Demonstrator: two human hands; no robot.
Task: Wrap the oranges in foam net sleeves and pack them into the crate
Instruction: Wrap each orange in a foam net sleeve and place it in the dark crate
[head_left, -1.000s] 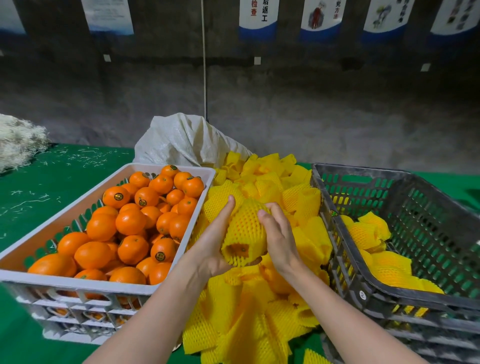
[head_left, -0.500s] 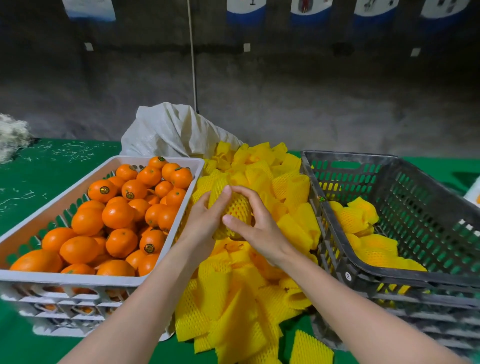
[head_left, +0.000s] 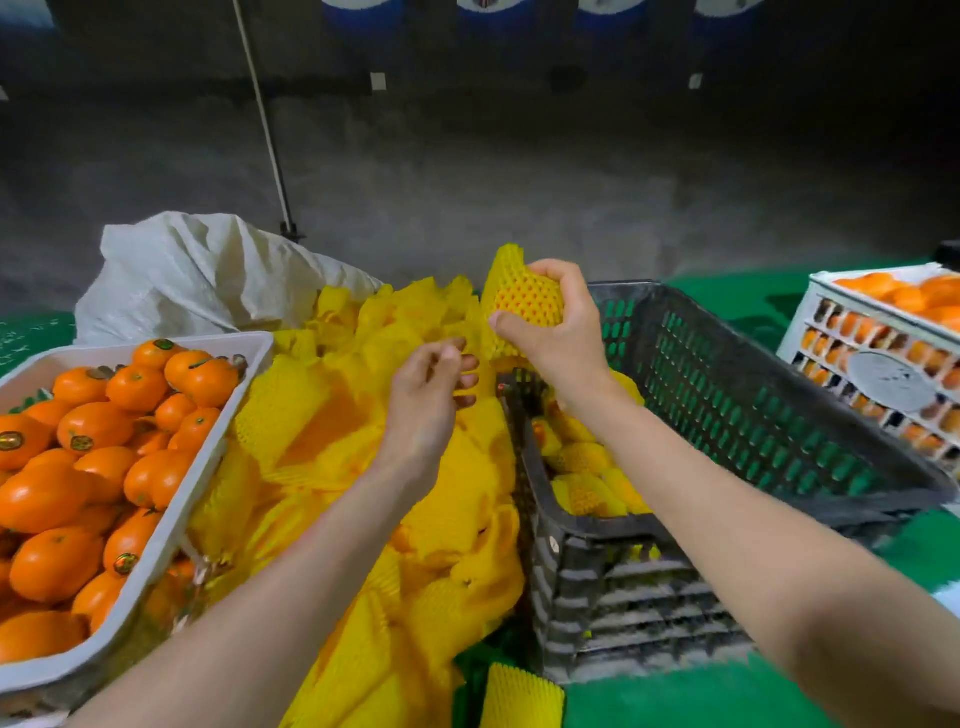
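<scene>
Holding sleeved orange (head_left: 522, 299), right hand (head_left: 558, 338) hangs over crate (head_left: 727, 415); left hand (head_left: 426, 402) loosely curled.

Crumpled white woven sack (head_left: 208, 275), green table cover (head_left: 649, 701), grey concrete wall (head_left: 519, 171), thin cord (head_left: 265, 119) down it.

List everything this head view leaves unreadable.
All in the head view:
The wrapped orange: its far side is behind the right hand.
The black crate: its floor and the count of packed fruit are hidden by its near wall and the right forearm.
The left hand: whether it pinches a sleeve is blurred.
The wall posters: cut by the top edge.
The round label: blurred.
</scene>
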